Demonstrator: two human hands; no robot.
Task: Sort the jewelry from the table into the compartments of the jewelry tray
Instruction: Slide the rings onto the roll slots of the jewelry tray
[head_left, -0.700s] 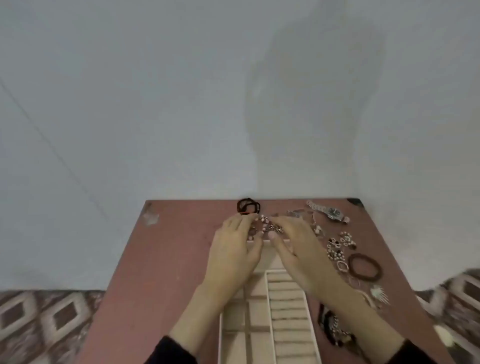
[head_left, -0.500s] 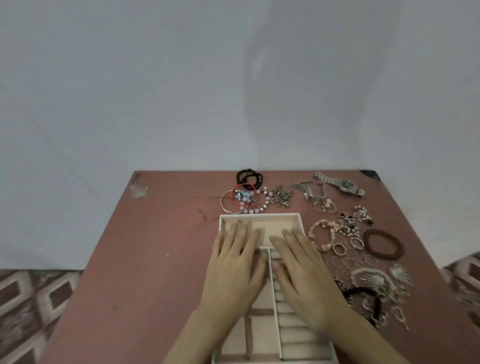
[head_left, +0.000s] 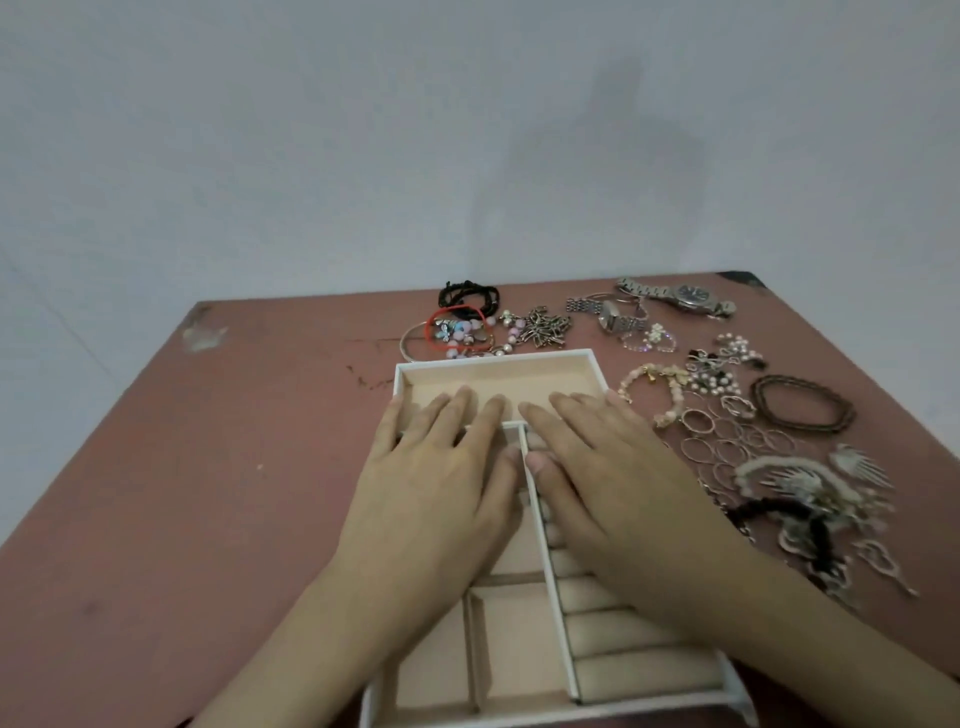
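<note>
A white jewelry tray (head_left: 498, 358) with beige compartments lies on the reddish table (head_left: 208, 493). My left hand (head_left: 436, 478) lies flat over its left compartments, fingers straight. My right hand (head_left: 608, 467) lies flat over the ring-roll section, fingers straight. Neither hand holds anything. Behind the tray lie a black cord bracelet (head_left: 467, 295), a red cord with pastel beads (head_left: 457, 330) and a bronze charm piece (head_left: 543, 328). To the right lie a silver watch (head_left: 685, 297), a pink bead bracelet (head_left: 657, 387), a brown bead bracelet (head_left: 802, 410), several thin rings (head_left: 727, 441) and hair clips (head_left: 810, 493).
A plain pale wall rises right behind the table's far edge. The table's left half holds only scuff marks (head_left: 202, 332). Jewelry crowds the right side up to the table's right edge.
Both hands drew back from the jewelry behind the tray and now lie flat on the tray. The camera tilted down and closer, showing more of the table.
</note>
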